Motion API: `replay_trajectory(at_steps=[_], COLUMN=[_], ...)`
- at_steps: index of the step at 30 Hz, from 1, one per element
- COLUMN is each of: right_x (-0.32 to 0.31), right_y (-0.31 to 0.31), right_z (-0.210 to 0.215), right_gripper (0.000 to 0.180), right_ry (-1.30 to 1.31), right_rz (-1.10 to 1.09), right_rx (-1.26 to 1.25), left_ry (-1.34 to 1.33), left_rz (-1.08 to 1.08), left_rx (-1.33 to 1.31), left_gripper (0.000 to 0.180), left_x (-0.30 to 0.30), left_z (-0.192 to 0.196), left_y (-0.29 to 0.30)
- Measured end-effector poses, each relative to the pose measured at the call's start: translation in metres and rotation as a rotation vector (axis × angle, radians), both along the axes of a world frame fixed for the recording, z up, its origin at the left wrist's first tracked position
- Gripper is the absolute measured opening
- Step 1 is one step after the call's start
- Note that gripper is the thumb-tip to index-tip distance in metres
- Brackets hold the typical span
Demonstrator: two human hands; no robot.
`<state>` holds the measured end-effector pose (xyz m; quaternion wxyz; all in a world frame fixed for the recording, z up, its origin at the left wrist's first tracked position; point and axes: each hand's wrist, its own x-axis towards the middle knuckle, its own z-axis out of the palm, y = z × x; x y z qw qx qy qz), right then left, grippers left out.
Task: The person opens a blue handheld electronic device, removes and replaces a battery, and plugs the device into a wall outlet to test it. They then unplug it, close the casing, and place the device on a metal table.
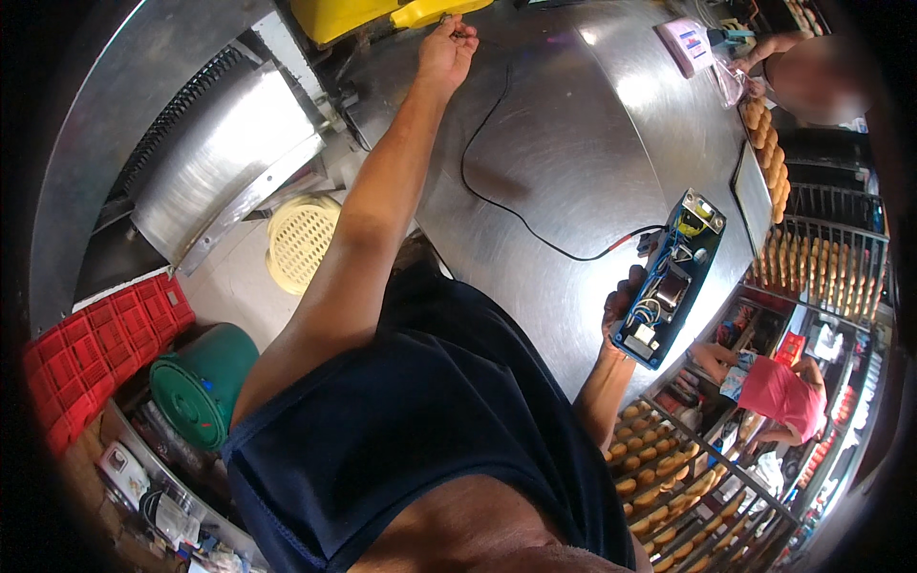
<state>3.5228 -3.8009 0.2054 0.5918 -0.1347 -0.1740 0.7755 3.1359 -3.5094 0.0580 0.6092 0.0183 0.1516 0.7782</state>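
My right hand [621, 307] grips a long, narrow electronic device [671, 282] with a dark blue housing. Its open face shows blue, white and yellow wires, a boxy component and a metal end plate. From its side a black cable [489, 196] with a red section curves across the steel table [564, 124]. My left arm stretches to the far side of the table. There my left hand [449, 55] is closed beside a yellow plastic object [420, 13], fingertips together. Something small and dark shows at the fingertips, too small to name.
Bread rolls fill racks [812, 267] at the right and lower right. A person in a pink top [783, 392] stands beyond; another person's hand [759, 50] touches a plastic bag at the far right. Left are a cream stool [301, 244], a green bin [205, 382] and red crates [105, 349].
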Motion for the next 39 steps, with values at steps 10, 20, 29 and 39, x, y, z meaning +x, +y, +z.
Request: replay_trajectory(at_steps=[10, 20, 29, 39], right_x=[-0.005, -0.014, -0.004, -0.017], right_y=[0.022, 0.037, 0.033, 0.066], right_z=[-0.002, -0.009, -0.017, 0.006], right_gripper=[0.079, 0.069, 0.059, 0.059], right_ry=[0.079, 0.102, 0.085, -0.002], right_rz=[0.049, 0.102, 0.078, -0.326], right_rx=[-0.021, -0.015, -0.018, -0.072], left_ry=[0.286, 0.486, 0.672, 1.233], left_rz=[0.149, 0.146, 0.081, 0.099], left_rx=[-0.236, -0.331, -0.306, -0.253], left_gripper=[0.017, 0.020, 0.015, 0.038], left_x=[0.012, 0.015, -0.007, 0.046], left_z=[0.018, 0.021, -0.008, 0.074], left_y=[0.004, 0.001, 0.014, -0.095])
